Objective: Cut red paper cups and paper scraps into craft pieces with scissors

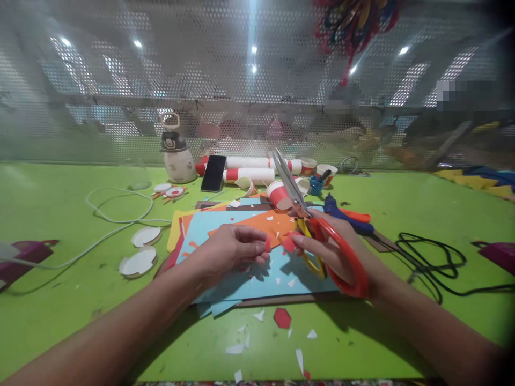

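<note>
Between the fingertips of my left hand (pixel 237 247) is a small red paper piece (pixel 268 244). My right hand (pixel 332 249) carries scissors (pixel 346 262) with red and yellow handles, their blades pointing up and away. The same hand pinches another red paper piece (pixel 288 244) between thumb and finger. Both hands hover over light blue paper (pixel 241 287) and an orange sheet (pixel 257 222), strewn with small scraps. A red hexagonal piece (pixel 282 318) lies on the green table (pixel 161 332) near the front.
A phone (pixel 213 173), a bottle (pixel 179 161), paper cups (pixel 278 194) and white-red rolls (pixel 249 176) stand or lie behind. A blue glue gun (pixel 346 215) and black cable (pixel 430 262) are at right. Two white discs (pixel 138 261) and a white cable (pixel 108 233) lie left.
</note>
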`<state>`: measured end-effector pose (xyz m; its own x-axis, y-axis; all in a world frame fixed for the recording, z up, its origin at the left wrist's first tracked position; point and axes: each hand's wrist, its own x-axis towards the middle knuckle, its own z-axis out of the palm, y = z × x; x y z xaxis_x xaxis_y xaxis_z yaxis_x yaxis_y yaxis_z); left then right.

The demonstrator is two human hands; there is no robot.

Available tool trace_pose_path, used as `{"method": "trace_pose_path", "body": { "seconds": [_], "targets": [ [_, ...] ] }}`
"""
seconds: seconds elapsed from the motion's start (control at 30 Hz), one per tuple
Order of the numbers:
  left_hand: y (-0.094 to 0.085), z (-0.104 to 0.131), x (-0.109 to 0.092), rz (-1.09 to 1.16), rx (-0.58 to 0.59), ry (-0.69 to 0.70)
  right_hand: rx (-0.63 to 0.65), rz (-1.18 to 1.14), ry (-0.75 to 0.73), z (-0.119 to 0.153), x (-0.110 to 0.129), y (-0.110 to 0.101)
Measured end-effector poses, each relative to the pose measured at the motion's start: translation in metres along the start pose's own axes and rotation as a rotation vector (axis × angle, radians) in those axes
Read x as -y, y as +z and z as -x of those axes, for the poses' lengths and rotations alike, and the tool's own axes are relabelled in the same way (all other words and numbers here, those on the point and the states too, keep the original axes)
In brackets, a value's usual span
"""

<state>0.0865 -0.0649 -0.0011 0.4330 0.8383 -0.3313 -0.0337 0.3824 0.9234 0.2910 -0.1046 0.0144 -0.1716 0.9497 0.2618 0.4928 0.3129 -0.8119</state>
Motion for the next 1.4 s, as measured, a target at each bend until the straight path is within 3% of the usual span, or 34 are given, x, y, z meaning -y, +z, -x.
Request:
{"method": "trace_pose_path", "body": {
  "seconds": [0.47, 0.57, 0.9, 1.17, 1.4],
  "targets": [
    [-0.01, -0.007, 0.002, 0.07, -0.001, -0.007, 0.006, 0.08, 0.003, -0.001, -0.002, 0.003],
    [-0.01, -0.008, 0.002, 0.054, -0.051, 0.012, -0.004, 0.091, -0.002, -0.001, -0.001, 0.004],
    [-0.003, -0.001, -0.006, -0.376, -0.264, 0.259, -0.029, 0.103, 0.002, 0.001, -0.004, -0.003],
    [0.013, 0.017, 0.002, -0.542, 0.015, 0.341, -0.118, 0.068, -0.122, 0.008, 0.008, 0.004],
    [0.023, 0.024, -0.001, -0.438, -0.01, 0.393, -0.138, -0.049, -0.123, 0.011, 0.012, 0.018]
  ]
}}
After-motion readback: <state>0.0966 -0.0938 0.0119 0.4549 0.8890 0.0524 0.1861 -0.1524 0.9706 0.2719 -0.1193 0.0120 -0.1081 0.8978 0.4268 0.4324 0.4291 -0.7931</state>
